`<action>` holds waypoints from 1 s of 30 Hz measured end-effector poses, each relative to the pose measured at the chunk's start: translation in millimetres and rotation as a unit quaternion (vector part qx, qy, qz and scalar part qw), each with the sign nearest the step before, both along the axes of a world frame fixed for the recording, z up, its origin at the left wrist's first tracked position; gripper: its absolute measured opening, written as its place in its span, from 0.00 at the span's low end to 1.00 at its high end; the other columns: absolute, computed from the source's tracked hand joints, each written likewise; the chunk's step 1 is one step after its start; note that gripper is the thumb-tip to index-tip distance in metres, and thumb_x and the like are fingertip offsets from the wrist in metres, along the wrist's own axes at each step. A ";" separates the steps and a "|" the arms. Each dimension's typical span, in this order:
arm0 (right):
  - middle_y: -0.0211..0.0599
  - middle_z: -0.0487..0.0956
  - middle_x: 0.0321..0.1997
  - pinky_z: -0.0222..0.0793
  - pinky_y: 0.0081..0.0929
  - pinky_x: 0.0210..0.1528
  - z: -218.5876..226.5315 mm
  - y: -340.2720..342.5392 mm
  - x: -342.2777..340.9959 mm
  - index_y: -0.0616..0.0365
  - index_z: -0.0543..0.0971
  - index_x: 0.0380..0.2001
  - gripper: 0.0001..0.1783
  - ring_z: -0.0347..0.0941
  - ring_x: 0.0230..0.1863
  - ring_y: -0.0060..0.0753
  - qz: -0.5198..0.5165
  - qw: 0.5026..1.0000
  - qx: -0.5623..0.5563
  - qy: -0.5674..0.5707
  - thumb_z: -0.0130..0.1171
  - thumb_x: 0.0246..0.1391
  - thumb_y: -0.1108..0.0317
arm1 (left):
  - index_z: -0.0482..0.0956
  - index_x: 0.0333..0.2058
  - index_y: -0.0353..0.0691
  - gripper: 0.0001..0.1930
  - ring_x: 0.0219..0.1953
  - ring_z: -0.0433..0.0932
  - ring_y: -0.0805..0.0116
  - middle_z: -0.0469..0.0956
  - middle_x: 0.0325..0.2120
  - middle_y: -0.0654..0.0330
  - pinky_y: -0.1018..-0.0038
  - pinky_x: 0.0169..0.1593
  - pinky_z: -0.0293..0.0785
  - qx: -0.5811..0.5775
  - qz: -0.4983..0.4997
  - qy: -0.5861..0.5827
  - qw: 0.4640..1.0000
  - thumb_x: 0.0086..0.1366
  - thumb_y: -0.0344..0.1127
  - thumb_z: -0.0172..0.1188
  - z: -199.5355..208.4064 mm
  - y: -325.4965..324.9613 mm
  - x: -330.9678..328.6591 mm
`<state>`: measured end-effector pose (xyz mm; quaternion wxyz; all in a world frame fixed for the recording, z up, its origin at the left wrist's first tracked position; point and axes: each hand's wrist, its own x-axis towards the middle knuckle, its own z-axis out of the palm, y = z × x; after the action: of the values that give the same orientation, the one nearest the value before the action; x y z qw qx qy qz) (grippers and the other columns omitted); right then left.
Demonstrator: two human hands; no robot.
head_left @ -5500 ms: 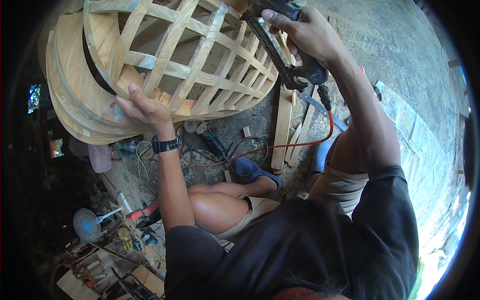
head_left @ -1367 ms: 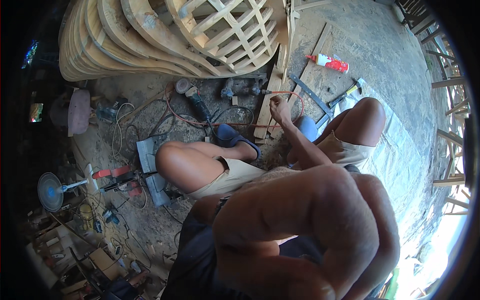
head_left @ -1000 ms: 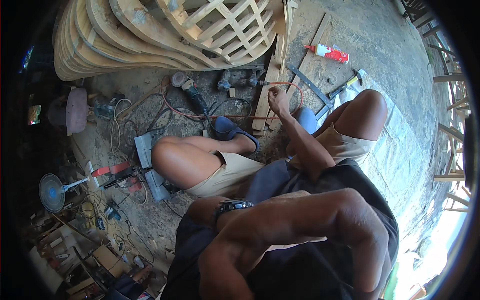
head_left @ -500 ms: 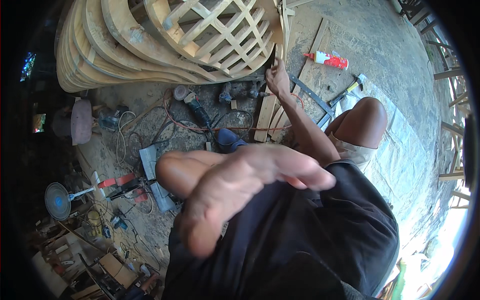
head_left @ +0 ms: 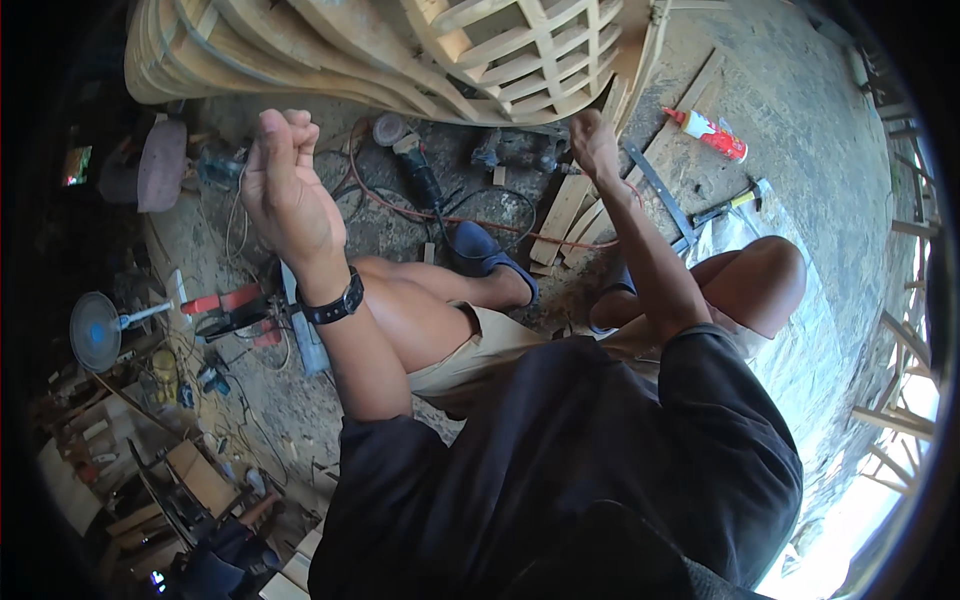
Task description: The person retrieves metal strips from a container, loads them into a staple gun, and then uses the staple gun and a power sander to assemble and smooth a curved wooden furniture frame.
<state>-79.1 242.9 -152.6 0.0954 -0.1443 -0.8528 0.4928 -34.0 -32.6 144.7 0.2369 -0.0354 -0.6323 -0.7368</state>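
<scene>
My left hand (head_left: 292,200), with a dark watch (head_left: 340,300) on its wrist, is raised in front of the curved wooden frame (head_left: 300,70). Its fingers are half curled and stand apart from the thumb; I see nothing in it. My right hand (head_left: 595,148) is closed beside the lower corner of the frame's wooden lattice (head_left: 545,60). A thin dark piece shows just above its fingers, too little to name. Whether those fingers also touch the wood is hidden.
A red-and-white glue bottle (head_left: 712,136), a metal square (head_left: 660,195) and a hammer (head_left: 728,206) lie to the right. Wood strips (head_left: 562,218) rest near my feet. An angle grinder (head_left: 418,170) with cords lies in the middle. A fan (head_left: 96,330) stands at left.
My left hand has swung from in front of my chest out to the left and away from me. My right hand stays closed at the lattice corner. The whole view has shifted.
</scene>
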 end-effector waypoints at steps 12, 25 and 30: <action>0.64 0.69 0.51 0.68 0.46 0.52 -133.9 -203.6 17.9 0.70 0.64 0.48 0.30 0.70 0.51 0.63 0.242 0.936 0.039 -0.252 0.57 0.52 0.55 | 0.72 0.35 0.34 0.14 0.36 0.65 0.72 0.71 0.38 0.58 0.71 0.46 0.61 0.197 -0.042 -0.049 0.978 0.68 0.41 0.49 -10.8 -15.7 13.6; 0.60 0.70 0.50 0.70 0.44 0.50 -113.6 -388.6 -47.8 0.71 0.62 0.54 0.36 0.71 0.51 0.58 0.280 0.915 -0.006 -0.290 0.57 0.50 0.54 | 0.57 0.21 0.48 0.18 0.29 0.58 0.74 0.60 0.23 0.66 0.72 0.41 0.56 0.114 0.040 -0.049 0.991 0.73 0.43 0.37 -3.3 -60.4 21.2; 0.34 0.74 0.22 0.70 0.33 0.28 -203.7 -287.5 -66.1 0.49 0.79 0.31 0.13 0.74 0.25 0.35 0.390 0.914 0.105 -0.038 0.58 0.48 0.54 | 0.61 0.22 0.49 0.17 0.30 0.59 0.74 0.61 0.24 0.66 0.74 0.41 0.58 0.184 -0.065 -0.068 0.978 0.73 0.44 0.42 -15.8 -27.1 3.8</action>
<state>-145.2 -44.6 -356.3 -0.1224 0.1915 -0.8913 0.3924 -30.2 -59.8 128.9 0.1476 0.0175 -0.4968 -0.8550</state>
